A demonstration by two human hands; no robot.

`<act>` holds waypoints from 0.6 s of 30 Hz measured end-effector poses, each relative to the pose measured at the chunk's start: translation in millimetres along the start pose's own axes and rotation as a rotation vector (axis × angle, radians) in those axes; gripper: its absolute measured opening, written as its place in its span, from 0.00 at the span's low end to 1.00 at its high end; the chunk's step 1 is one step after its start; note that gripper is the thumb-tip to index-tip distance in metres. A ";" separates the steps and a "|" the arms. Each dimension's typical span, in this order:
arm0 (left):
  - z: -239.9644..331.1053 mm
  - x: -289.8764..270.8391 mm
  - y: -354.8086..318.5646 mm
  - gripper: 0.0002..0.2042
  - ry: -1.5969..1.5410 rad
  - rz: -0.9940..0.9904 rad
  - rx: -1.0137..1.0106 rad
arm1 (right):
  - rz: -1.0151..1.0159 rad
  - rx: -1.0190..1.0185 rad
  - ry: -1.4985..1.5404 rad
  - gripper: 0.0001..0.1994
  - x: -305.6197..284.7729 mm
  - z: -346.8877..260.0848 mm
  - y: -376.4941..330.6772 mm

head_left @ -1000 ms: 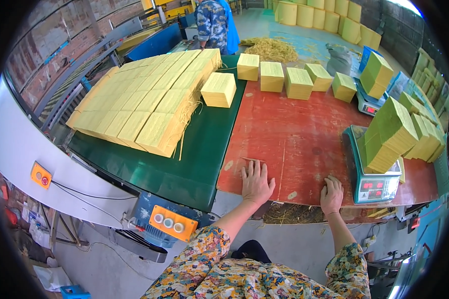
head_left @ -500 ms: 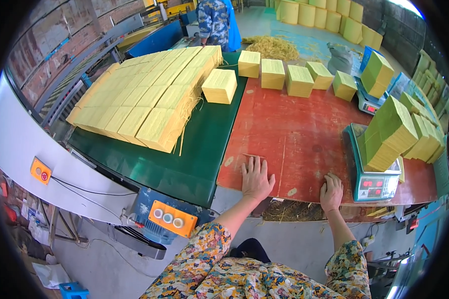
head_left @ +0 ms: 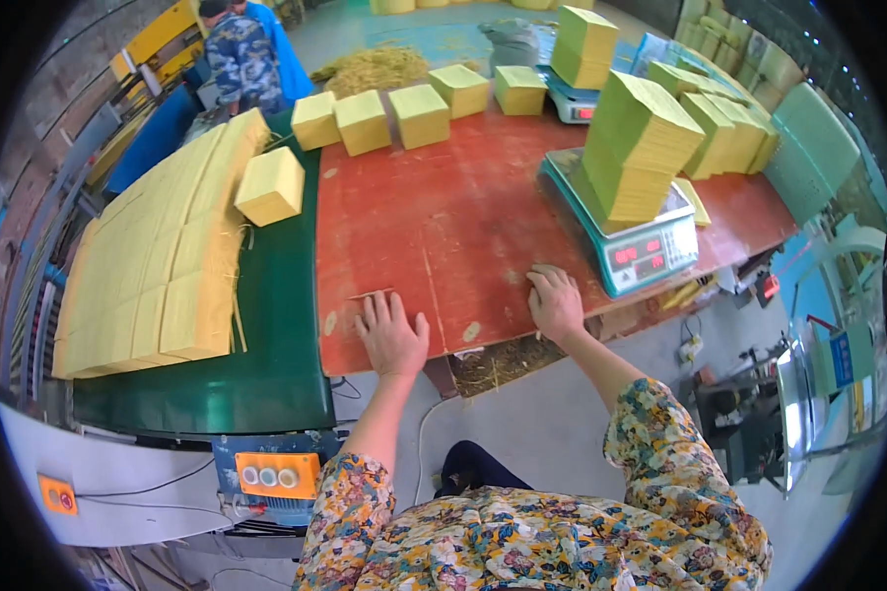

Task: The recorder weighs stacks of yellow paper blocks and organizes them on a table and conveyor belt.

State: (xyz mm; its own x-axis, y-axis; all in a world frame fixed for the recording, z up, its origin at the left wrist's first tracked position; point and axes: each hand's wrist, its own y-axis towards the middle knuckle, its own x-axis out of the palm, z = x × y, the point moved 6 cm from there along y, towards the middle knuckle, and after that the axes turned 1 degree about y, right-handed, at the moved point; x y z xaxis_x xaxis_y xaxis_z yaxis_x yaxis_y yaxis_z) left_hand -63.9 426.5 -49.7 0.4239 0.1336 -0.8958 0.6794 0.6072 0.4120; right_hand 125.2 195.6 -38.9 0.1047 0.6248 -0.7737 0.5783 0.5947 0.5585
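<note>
Head view, looking down past floral sleeves. Both hands rest palm down near the front edge of a red surface [head_left: 463, 212], which fills the centre. The left hand [head_left: 394, 335] has its fingers moderately spread, the thumb set apart, and grasps nothing. The right hand [head_left: 557, 300] lies with fingers closer together and slightly bent, likewise without a hold on any object. Just beyond it, to the right, stands a scale [head_left: 650, 251] with a lit red display, bearing a tall stack of yellow paper [head_left: 641, 148]. Along the far edge of the surface runs a row of yellow blocks [head_left: 419, 115]; behind its right end a second scale [head_left: 572, 103] carries another stack [head_left: 583, 47]. More upright stacks [head_left: 729, 133] stand at the right. To the left, a green belt [head_left: 276, 325] supports a broad array of blocks [head_left: 158, 256] packed side by side and a single block [head_left: 270, 187] apart from it. An orange button box [head_left: 278, 476] sits at the belt's near end. Background: a straw-coloured heap [head_left: 376, 69] and a person in blue camouflage [head_left: 238, 61].
</note>
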 end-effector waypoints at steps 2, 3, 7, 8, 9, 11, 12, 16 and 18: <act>0.6 -1.0 0.1 0.29 0.010 -0.009 0.018 | -0.009 0.018 0.002 0.14 0.2 -1.6 1.9; -0.1 -2.9 0.3 0.30 0.033 0.005 0.017 | -0.007 0.017 0.009 0.14 0.1 -3.0 3.2; -1.8 -4.7 -0.4 0.31 -0.006 -0.021 -0.005 | -0.058 0.066 -0.006 0.15 3.3 -2.3 4.2; -2.9 -4.5 -0.5 0.31 -0.010 -0.034 -0.016 | -0.060 0.042 -0.012 0.15 3.0 -3.0 3.5; -2.8 -4.5 -1.1 0.31 -0.018 -0.041 -0.019 | -0.048 0.009 -0.005 0.14 3.1 -4.5 3.3; -2.9 -4.3 -1.8 0.31 -0.033 -0.055 -0.018 | -0.058 0.021 -0.021 0.14 4.2 -1.3 2.2; -2.9 -4.0 -2.2 0.31 -0.036 -0.065 -0.019 | -0.064 0.012 -0.020 0.14 4.8 -0.6 1.7; -0.3 -7.4 -4.0 0.30 -0.053 -0.023 -0.012 | -0.076 0.016 -0.035 0.14 7.5 2.6 -0.3; 1.3 -15.0 -3.5 0.29 -0.047 0.085 0.009 | -0.060 0.020 -0.032 0.14 7.4 3.0 -0.7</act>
State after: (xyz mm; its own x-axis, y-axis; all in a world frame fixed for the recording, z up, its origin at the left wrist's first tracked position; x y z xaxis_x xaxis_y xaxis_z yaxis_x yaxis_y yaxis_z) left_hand -71.9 421.4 -37.5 0.5074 0.1472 -0.8490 0.6453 0.5881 0.4876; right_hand 127.9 198.3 -45.9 0.0948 0.5720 -0.8147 0.6007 0.6198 0.5051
